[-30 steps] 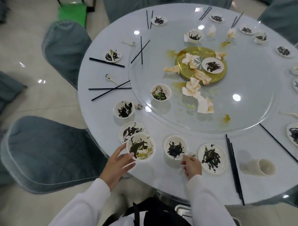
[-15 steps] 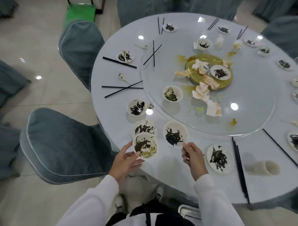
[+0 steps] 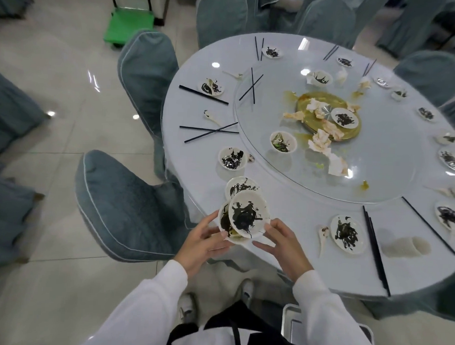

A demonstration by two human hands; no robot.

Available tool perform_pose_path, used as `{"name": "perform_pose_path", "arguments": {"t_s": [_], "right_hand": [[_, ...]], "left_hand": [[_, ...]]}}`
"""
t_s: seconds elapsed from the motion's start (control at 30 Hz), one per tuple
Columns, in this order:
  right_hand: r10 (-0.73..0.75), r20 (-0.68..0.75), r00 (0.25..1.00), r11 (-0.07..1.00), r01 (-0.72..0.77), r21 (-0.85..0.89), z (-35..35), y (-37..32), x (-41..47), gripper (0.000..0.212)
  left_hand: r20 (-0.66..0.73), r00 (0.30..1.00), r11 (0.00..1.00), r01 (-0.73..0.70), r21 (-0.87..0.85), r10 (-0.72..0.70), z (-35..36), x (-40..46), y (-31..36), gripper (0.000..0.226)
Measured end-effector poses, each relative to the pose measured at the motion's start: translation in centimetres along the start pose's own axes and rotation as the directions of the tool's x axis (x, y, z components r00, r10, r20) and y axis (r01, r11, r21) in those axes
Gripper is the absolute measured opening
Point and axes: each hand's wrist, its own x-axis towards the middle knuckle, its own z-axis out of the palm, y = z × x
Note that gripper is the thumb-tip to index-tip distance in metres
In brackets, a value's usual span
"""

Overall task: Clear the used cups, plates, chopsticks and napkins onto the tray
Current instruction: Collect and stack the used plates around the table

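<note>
Stacking soiled dishes at the round white table [image 3: 293,201].
Left hand [image 3: 205,239] grips a sauce-smeared white bowl [image 3: 225,224] at the table's near edge; right hand [image 3: 280,242] pinches a second smeared white bowl [image 3: 248,215], tilted into it. Likely rigid, breakable, slick with sauce: best held by clean rims.

floor [image 3: 55,86]: glossy pale tiles | chairs [image 3: 126,204]: teal fabric covers | green cart [image 3: 128,27] far left

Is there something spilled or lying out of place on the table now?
Yes. Yellow sauce stains spot the glass turntable. Crumpled stained napkins lie scattered around the gold plate. A stack of cups lies tipped on its side beside the black chopsticks.
</note>
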Motion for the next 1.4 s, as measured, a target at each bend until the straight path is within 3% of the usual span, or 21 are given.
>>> {"name": "perform_pose_path", "arguments": {"t_s": [0.13,0.27,0.6,0.87,0.97,1.17,1.4], "right_hand": [[-0.017,0.041,0.999,0.999,0.016,0.036,2.3,1.0,-1.1,0.021],[-0.037,0.026,0.999,0.999,0.036,0.024,4.1,1.3,-1.7,0.023],[-0.081,-0.026,0.996,0.996,0.081,0.024,6.0,0.8,-1.8,0.022],[-0.035,-0.148,0.988,0.992,0.052,0.116,6.8,1.1,-2.0,0.013],[-0.012,-0.188,0.982,0.993,0.033,0.111,6.7,1.2,-2.1,0.019],[-0.031,-0.232,0.972,0.993,0.057,0.106,6.0,1.2,-1.6,0.01],[-0.018,-0.187,0.982,0.988,0.046,0.147,4.6,0.6,1.8,0.014]], "left_hand": [[0.031,1.0,1.0,0.006,-0.002,-0.006,-1.9,-1.5,0.3,0.067],[0.025,0.999,0.998,0.034,-0.056,-0.032,-3.2,-2.3,0.7,0.053],[-0.008,1.0,1.0,-0.018,0.002,0.018,-3.6,-3.2,2.0,0.038],[0.031,0.999,0.999,-0.032,-0.014,0.032,-3.6,-3.1,2.1,0.046],[0.063,0.998,1.0,-0.026,-0.005,0.026,-3.5,-3.0,2.0,0.048],[0.108,0.994,0.999,-0.028,0.024,0.025,-3.1,-1.9,2.1,0.054],[0.021,0.998,0.996,-0.068,0.056,0.066,-2.1,1.2,2.4,0.049]]}}
